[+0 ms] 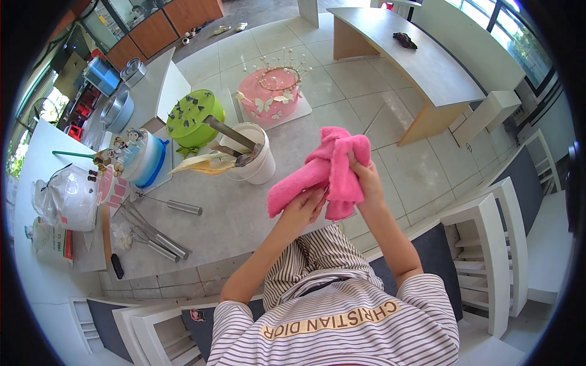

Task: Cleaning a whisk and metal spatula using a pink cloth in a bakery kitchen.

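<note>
Clock directions are read from the pink cloth (339,174), with twelve o'clock pointing away from my body. The fluffy fabric is held in the air in front of me, one bunched strip lying across a thicker roll. My left grip (302,206), at seven o'clock, is curled closed beneath the roll and has hold of it, the fingertips partly hidden. My right grip (367,177), at three o'clock, is closed on the upper fold, its fingers pressed against the fabric. The grey table (226,222) extends from eight to eleven o'clock. Near the cloth, at nine o'clock, stands a white bucket (264,166) holding tilted flat-bladed tools (229,132); a limp yellow piece (204,163) reaches out past its rim. At eleven o'clock is a pink cake (271,100) with pale butterflies and a beaded crown (279,89); at ten, a green cake (195,119) with small dark shapes. A blue-and-white cake (143,160), topped with figurines, stands well apart at nine o'clock, beyond the bucket. Metal-handled whisks (172,246) lie at eight o'clock. At one o'clock, a second table (421,67) bears a dark crumpled item (405,41), its kind too small to tell; at four o'clock stand white chairs (493,256).
</note>
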`<action>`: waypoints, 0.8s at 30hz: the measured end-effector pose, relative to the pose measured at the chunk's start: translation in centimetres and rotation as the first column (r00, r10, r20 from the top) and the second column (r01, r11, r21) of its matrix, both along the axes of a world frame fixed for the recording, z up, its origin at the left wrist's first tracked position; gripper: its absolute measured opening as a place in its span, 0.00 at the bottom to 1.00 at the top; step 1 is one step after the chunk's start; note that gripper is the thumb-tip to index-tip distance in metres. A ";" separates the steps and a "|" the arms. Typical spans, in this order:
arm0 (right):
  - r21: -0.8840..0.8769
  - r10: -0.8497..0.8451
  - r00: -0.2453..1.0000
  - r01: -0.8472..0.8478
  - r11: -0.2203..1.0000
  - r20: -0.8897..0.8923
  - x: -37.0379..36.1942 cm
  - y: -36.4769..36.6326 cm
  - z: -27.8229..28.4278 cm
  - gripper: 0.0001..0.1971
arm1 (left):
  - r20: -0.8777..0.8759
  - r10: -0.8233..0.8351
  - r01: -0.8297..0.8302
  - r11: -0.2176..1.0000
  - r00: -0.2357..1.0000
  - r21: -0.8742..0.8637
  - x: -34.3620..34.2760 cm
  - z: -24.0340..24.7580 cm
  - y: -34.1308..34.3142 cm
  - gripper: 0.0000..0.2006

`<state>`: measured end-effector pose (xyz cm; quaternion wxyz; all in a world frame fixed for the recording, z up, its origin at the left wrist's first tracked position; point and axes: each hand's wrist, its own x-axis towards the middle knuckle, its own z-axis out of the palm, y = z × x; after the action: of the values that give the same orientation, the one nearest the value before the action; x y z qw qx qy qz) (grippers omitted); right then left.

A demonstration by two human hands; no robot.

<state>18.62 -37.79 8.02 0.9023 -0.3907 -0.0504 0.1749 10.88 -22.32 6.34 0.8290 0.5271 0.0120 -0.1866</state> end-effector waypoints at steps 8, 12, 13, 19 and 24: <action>0.000 -0.366 0.864 0.390 0.921 0.346 7.6 -4.9 -3.4 0.16 | 0.742 -0.174 -0.725 0.161 0.647 0.670 -5.7 1.0 0.9 0.06; 0.068 -0.302 0.929 0.294 0.953 0.213 10.4 -10.8 -2.8 0.21 | 0.719 0.031 -0.711 0.182 0.694 0.679 -6.7 1.0 2.6 0.05; 0.026 -0.309 0.940 0.308 0.951 0.144 9.0 -10.0 -2.1 0.23 | 0.646 0.227 -0.684 0.297 0.729 0.666 -6.1 1.6 2.5 0.07; 0.046 0.292 0.956 -0.293 0.955 0.043 -2.1 1.7 -3.1 0.19 | 0.664 0.240 -0.701 0.344 0.708 0.624 -0.2 1.9 -0.8 0.05; -0.110 0.021 0.991 -0.007 0.994 0.129 -2.4 3.1 -1.7 0.12 | 0.752 -0.058 -0.711 0.284 0.657 0.643 1.3 0.2 -1.5 0.11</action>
<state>16.26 -34.69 6.29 0.8733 -0.4495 -0.1022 0.1578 12.18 -23.87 6.53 0.3531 0.9018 -0.0565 0.2425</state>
